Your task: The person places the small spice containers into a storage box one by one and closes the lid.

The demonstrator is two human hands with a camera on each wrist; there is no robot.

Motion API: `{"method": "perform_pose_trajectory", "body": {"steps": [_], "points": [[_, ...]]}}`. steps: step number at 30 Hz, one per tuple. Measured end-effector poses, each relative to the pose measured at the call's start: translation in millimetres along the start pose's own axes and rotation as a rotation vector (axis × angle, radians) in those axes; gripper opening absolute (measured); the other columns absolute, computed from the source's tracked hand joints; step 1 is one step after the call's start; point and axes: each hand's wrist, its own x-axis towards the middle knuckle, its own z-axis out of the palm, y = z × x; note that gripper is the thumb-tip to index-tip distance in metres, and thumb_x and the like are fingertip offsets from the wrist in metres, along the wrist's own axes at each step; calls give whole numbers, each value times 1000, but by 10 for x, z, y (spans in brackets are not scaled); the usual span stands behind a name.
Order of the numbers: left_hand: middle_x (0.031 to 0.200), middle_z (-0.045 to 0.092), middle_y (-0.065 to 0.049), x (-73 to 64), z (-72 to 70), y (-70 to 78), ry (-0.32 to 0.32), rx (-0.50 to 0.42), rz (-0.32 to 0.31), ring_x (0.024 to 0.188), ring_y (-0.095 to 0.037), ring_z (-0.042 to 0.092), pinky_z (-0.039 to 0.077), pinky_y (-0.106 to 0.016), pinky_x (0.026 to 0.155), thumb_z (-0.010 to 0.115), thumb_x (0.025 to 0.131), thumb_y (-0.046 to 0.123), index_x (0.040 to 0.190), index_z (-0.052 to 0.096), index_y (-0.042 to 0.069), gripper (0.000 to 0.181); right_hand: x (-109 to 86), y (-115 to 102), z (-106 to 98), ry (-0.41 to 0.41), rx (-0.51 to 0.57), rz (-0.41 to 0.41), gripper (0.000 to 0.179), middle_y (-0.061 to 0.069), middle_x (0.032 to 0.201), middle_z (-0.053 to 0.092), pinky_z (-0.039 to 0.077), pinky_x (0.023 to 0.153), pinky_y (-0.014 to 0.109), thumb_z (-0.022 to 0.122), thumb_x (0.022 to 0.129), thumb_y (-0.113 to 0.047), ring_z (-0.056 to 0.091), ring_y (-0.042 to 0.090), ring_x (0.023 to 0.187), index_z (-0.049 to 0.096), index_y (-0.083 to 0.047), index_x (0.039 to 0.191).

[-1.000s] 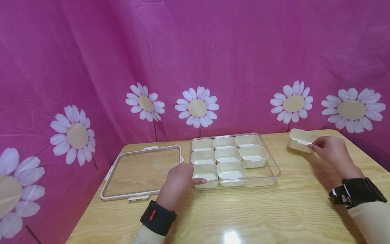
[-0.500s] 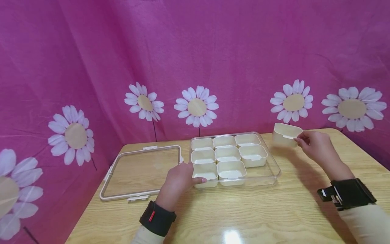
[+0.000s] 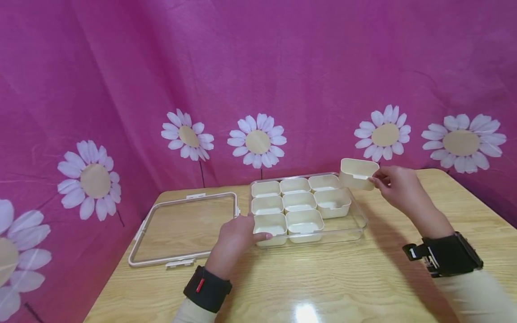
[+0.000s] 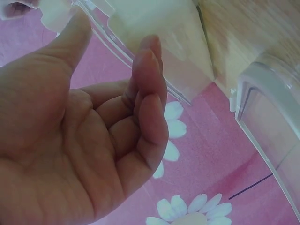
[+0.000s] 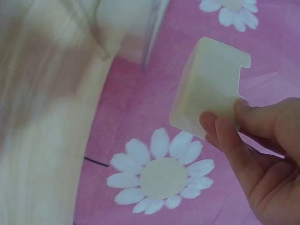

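Note:
My right hand (image 3: 404, 186) pinches the near wall of a small cream bin (image 3: 357, 172) between thumb and fingers, holding it up over the back right corner of a clear storage box (image 3: 350, 224). The right wrist view shows the bin (image 5: 206, 79) tilted, with a notch in its rim. Inside the box several matching bins stand in rows; a gap shows at the front right. My left hand (image 3: 238, 235) grips the front left corner of the box, thumb over the front wall. In the left wrist view its bent fingers (image 4: 152, 122) lie against the box's side.
A clear lid with a white frame (image 3: 190, 226) and side clips lies flat left of the box. Both are on a wooden table (image 3: 262, 287). Behind and to the left hangs a magenta curtain (image 3: 315, 80) with white daisies.
My right hand has lifted the small bin from the table's back right and carried it left to the box. The left hand stays at the box's corner.

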Motion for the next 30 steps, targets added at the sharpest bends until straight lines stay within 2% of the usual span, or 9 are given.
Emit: {"method": "perform_pose_trajectory", "body": {"steps": [4,11,20,30], "points": [[75,58,-6,6,16,8,-3,6,1,71,-20,57,42,-33,60,80,81,53,113,65,2,62,17,-103,-5,-31,8,-1,8,11,72,69,53,64,47,76,88,-1,67,29,70,72,6,87],[91,67,-13,48,45,6,-4,-23,-9,83,-25,63,48,-37,68,79,82,54,141,55,1,82,2,-256,-8,-80,28,-11,9,11,75,69,56,68,49,77,88,-1,67,29,72,72,6,89],[87,66,-11,44,40,-31,23,-59,-9,83,-27,64,47,-38,68,81,81,52,139,55,5,79,16,-377,53,-104,27,-62,8,9,73,67,56,68,47,77,86,0,65,26,70,72,6,87],[96,70,-15,74,58,-37,15,-7,-35,87,-28,66,48,-37,65,76,84,56,149,47,3,90,4,-406,102,-104,15,-68,9,11,74,68,56,67,47,78,86,-1,64,24,68,72,6,87]]}}
